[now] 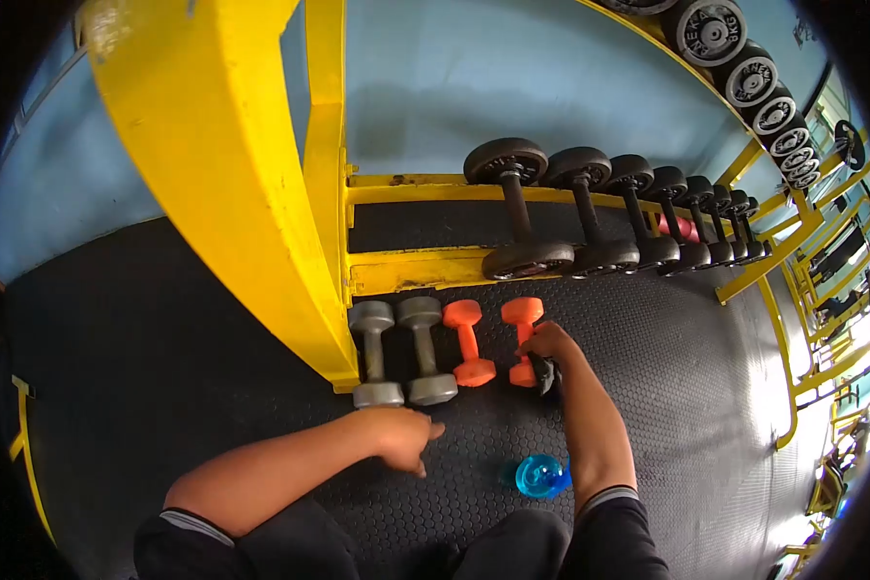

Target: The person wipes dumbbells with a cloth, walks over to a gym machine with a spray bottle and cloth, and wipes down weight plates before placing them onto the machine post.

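Note:
My right hand (553,346) is closed around the handle of an orange dumbbell (523,311), which rests on the black floor. A crumpled black thing (544,375), perhaps cloth, shows below that hand; its kind is unclear. To the left lies a second orange dumbbell (468,340), apart from the first. Two larger grey dumbbells, one (425,350) beside the other (374,354), complete the row. Just below the grey pair, my left hand (408,441) hovers with fingers apart and nothing in it. A translucent blue bottle (539,476) stands near my right forearm.
A thick yellow rack post (232,174) rises close on the left. Several black dumbbells, among them a large one (517,208), sit on the yellow lower rail (416,274). More weights marked in kilograms (710,32) line the upper rail. Other yellow frames (783,358) stand at right.

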The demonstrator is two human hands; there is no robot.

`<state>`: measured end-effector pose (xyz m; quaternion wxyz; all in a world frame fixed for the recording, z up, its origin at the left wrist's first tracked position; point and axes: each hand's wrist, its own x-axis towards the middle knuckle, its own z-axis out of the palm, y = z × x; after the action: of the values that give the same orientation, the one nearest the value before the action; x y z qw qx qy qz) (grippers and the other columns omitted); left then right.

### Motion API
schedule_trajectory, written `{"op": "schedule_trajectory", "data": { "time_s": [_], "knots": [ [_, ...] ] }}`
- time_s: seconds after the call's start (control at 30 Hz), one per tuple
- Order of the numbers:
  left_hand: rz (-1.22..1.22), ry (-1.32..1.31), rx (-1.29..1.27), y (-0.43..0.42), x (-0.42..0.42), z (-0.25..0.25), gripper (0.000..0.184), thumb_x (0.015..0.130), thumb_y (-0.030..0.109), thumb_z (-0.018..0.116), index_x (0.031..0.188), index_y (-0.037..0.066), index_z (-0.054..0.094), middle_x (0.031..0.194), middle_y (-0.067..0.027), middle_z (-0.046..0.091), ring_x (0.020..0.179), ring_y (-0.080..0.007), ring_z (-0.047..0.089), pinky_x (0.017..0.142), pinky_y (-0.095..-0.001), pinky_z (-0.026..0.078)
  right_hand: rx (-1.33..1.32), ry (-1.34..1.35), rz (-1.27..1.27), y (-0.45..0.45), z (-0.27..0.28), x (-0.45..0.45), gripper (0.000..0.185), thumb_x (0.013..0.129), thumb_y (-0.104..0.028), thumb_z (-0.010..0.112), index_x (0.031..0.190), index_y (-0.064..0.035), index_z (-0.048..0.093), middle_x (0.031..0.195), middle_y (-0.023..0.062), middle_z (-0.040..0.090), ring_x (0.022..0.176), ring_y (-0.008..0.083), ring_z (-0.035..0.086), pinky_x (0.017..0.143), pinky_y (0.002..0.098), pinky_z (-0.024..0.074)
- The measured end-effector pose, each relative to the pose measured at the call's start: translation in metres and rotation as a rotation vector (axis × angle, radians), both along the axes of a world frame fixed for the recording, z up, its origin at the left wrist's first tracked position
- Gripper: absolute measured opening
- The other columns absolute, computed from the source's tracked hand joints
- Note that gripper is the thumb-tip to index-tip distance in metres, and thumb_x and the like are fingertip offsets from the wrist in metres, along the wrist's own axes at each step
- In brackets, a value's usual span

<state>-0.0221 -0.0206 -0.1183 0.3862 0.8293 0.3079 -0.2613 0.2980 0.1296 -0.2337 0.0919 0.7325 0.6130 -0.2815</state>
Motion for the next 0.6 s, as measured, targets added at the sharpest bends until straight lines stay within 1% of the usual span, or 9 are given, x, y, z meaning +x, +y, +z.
{"op": "schedule_trajectory", "data": {
  "time_s": [0.03, 0.17, 0.27, 0.37, 0.4, 0.47, 0.5, 0.53, 0.6],
  "knots": [
    [0.003, 0.01, -0.002, 0.002, -0.003, -0.004, 0.086, 0.08, 0.041, 0.072, 0.147, 0.006, 0.032, 0.149, -0.0197, 0.036, 0.136, -0.0334, 0.037, 0.111, -0.0416, 0.033, -0.038, 0.047, 0.008, 0.008, -0.013, -0.002, 0.054, 0.058, -0.032, 0.086, 0.099, 0.0004, 0.071, 0.096, 0.0179, 0.071, 0.091, 0.0288, 0.069, 0.08, 0.0389, 0.0537],
    [0.025, 0.098, -0.039, 0.007, -0.018, -0.009, 0.087, 0.082, 0.046, 0.068, 0.148, 0.006, 0.029, 0.151, -0.0188, 0.032, 0.138, -0.0333, 0.035, 0.111, -0.0436, 0.032, -0.003, 0.035, 0.059, 0.027, -0.054, -0.014, 0.058, 0.059, -0.035, 0.086, 0.102, 0.0002, 0.07, 0.102, 0.0177, 0.07, 0.095, 0.0291, 0.068, 0.083, 0.039, 0.0537],
    [0.009, 0.155, -0.075, 0.011, -0.023, -0.003, 0.088, 0.082, 0.049, 0.066, 0.149, 0.006, 0.027, 0.151, -0.0188, 0.032, 0.138, -0.0321, 0.035, 0.111, -0.0435, 0.031, -0.106, -0.007, 0.069, 0.028, -0.041, -0.03, 0.061, 0.06, -0.038, 0.084, 0.106, -0.0006, 0.068, 0.108, 0.0178, 0.068, 0.102, 0.0296, 0.066, 0.086, 0.0393, 0.0531],
    [0.007, 0.125, -0.107, 0.014, -0.022, -0.012, 0.089, 0.082, 0.05, 0.066, 0.149, 0.006, 0.027, 0.151, -0.0196, 0.032, 0.138, -0.0317, 0.035, 0.111, -0.0428, 0.032, 0.031, -0.08, 0.13, 0.024, -0.041, -0.029, 0.057, 0.065, -0.04, 0.08, 0.106, -0.0024, 0.068, 0.112, 0.0164, 0.067, 0.106, 0.0291, 0.064, 0.088, 0.0397, 0.0525],
    [0.013, 0.095, -0.102, 0.014, -0.022, -0.015, 0.089, 0.082, 0.05, 0.066, 0.149, 0.005, 0.028, 0.151, -0.0201, 0.032, 0.138, -0.0318, 0.036, 0.111, -0.0426, 0.032, 0.023, -0.08, 0.113, 0.016, -0.028, -0.031, 0.057, 0.065, -0.04, 0.08, 0.106, -0.0024, 0.068, 0.112, 0.0164, 0.067, 0.106, 0.0291, 0.064, 0.088, 0.0397, 0.0525],
    [0.004, 0.07, -0.075, 0.015, -0.021, -0.017, 0.09, 0.082, 0.05, 0.066, 0.149, 0.005, 0.027, 0.15, -0.0203, 0.033, 0.137, -0.0325, 0.037, 0.111, -0.0425, 0.032, 0.166, -0.101, 0.1, -0.004, 0.011, -0.036, 0.052, 0.067, -0.036, 0.079, 0.104, -0.0019, 0.069, 0.109, 0.0164, 0.068, 0.103, 0.0307, 0.065, 0.088, 0.0403, 0.0529],
    [0.016, 0.043, -0.044, 0.014, -0.021, -0.017, 0.09, 0.082, 0.05, 0.066, 0.149, 0.004, 0.026, 0.15, -0.0206, 0.034, 0.136, -0.0332, 0.038, 0.11, -0.0425, 0.032, 0.139, -0.176, 0.044, -0.012, 0.01, -0.028, 0.042, 0.069, -0.033, 0.077, 0.098, -0.0041, 0.071, 0.103, 0.0161, 0.069, 0.098, 0.032, 0.066, 0.085, 0.0414, 0.0536],
    [-0.005, 0.046, -0.047, 0.015, -0.021, -0.018, 0.09, 0.082, 0.05, 0.066, 0.149, 0.004, 0.026, 0.15, -0.0206, 0.034, 0.136, -0.0332, 0.038, 0.11, -0.0425, 0.032, 0.134, -0.175, 0.023, -0.027, 0.025, -0.025, 0.042, 0.069, -0.033, 0.077, 0.098, -0.0041, 0.071, 0.103, 0.0161, 0.069, 0.098, 0.032, 0.066, 0.085, 0.0414, 0.0536],
    [0.104, -0.083, -0.072, 0.015, -0.018, -0.017, 0.095, 0.079, 0.049, 0.07, 0.149, 0.003, 0.023, 0.147, -0.0242, 0.036, 0.134, -0.0344, 0.041, 0.109, -0.0421, 0.034, 0.186, -0.208, 0.064, -0.071, 0.073, -0.016, 0.031, 0.072, -0.03, 0.075, 0.091, -0.0053, 0.072, 0.095, 0.0161, 0.07, 0.092, 0.0328, 0.068, 0.08, 0.0419, 0.0539]
  ]
}}
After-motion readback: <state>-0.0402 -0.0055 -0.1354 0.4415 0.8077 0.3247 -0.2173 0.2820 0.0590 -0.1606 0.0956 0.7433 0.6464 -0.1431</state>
